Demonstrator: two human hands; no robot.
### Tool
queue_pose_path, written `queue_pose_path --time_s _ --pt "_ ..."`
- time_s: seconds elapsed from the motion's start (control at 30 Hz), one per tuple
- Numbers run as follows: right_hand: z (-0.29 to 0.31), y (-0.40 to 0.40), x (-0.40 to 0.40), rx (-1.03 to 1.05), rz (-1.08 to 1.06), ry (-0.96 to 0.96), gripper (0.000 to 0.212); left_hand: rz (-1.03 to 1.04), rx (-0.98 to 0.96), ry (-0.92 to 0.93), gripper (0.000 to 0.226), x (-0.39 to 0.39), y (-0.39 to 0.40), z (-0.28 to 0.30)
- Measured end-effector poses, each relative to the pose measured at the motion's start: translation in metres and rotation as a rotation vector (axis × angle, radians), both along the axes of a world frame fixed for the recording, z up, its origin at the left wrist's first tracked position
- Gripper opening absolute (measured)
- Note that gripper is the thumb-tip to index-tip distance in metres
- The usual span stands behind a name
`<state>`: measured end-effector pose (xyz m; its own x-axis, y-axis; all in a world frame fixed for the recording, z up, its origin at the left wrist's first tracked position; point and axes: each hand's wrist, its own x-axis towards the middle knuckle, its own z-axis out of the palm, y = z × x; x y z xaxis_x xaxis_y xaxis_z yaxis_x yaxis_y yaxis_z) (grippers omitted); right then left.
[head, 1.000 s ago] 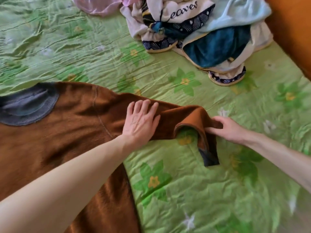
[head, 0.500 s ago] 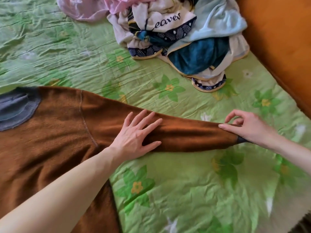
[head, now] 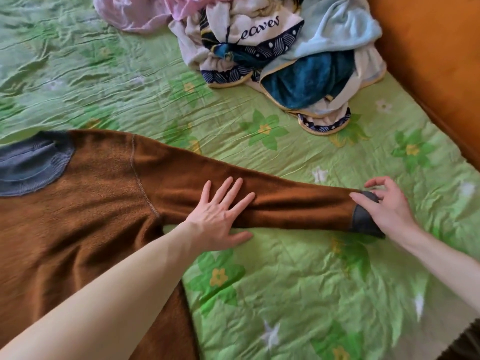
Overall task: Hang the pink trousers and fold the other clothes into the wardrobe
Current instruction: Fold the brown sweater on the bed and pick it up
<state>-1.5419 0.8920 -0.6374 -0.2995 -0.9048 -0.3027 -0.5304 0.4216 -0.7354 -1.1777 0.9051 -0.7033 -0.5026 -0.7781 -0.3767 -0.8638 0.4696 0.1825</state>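
One bed [head: 298, 294], green floral sheet, creased; orange wooden board [head: 428, 61] beyond the right fingers; one brown sweater [head: 85, 216] flat on the bed, grey collar; its one visible sleeve [head: 285, 203] stretched out between both hands; one clothes heap [head: 285, 61] past the fingertips; one pink garment [head: 135, 14] beside it, partly cut off; left hand [head: 220, 219] flat, fingers spread straight, pressing mid-sleeve; right hand [head: 384, 203] fingers loosely curled on the grey cuff [head: 363, 219], firm grip unclear; a second ago the sleeve end was folded back, now straight.
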Motion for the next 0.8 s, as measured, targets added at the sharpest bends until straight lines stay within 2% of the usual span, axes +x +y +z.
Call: queue_pose_path --time_s 0.07,0.1,0.23,0.27,0.33,0.47,0.53,0.57,0.67,0.73,0.8 --pt "0.015 -0.001 0.024 -0.105 -0.011 -0.051 0.031 0.074 0.081 0.050 0.090 -0.011 -0.003 0.015" --pt "0.021 -0.002 0.041 -0.144 -0.004 -0.087 0.030 0.153 0.123 0.158 0.084 -0.017 -0.002 0.022" --pt "0.021 0.001 0.126 -0.226 0.147 -0.178 0.034 0.780 0.272 0.929 0.068 -0.041 0.011 0.051" --pt "0.019 0.003 0.150 -0.236 0.200 -0.211 0.037 0.942 0.407 1.112 0.066 -0.043 0.014 0.061" --pt "0.012 0.008 0.195 -0.243 0.289 -0.310 0.039 1.165 0.703 1.336 0.055 -0.040 0.018 0.075" --pt "0.014 0.020 0.252 -0.183 0.370 -0.491 0.027 1.330 0.843 1.481 0.041 0.002 0.028 0.083" --pt "0.023 0.025 0.268 -0.064 0.355 -0.643 0.021 1.425 0.902 1.481 0.036 0.033 0.034 0.085" --pt "0.028 0.026 0.276 -0.044 0.341 -0.660 0.019 1.442 0.908 1.451 0.032 0.049 0.038 0.085" --pt "0.033 0.024 0.295 -0.269 0.279 -0.354 0.032 1.437 0.837 1.416 0.022 0.089 0.048 0.090" --pt "0.031 0.013 0.305 -0.359 0.208 -0.224 0.031 1.436 0.772 1.431 0.022 0.117 0.053 0.095" --pt "0.021 -0.001 0.311 -0.334 0.343 -0.097 0.024 1.450 0.691 1.453 0.027 0.149 0.057 0.103"
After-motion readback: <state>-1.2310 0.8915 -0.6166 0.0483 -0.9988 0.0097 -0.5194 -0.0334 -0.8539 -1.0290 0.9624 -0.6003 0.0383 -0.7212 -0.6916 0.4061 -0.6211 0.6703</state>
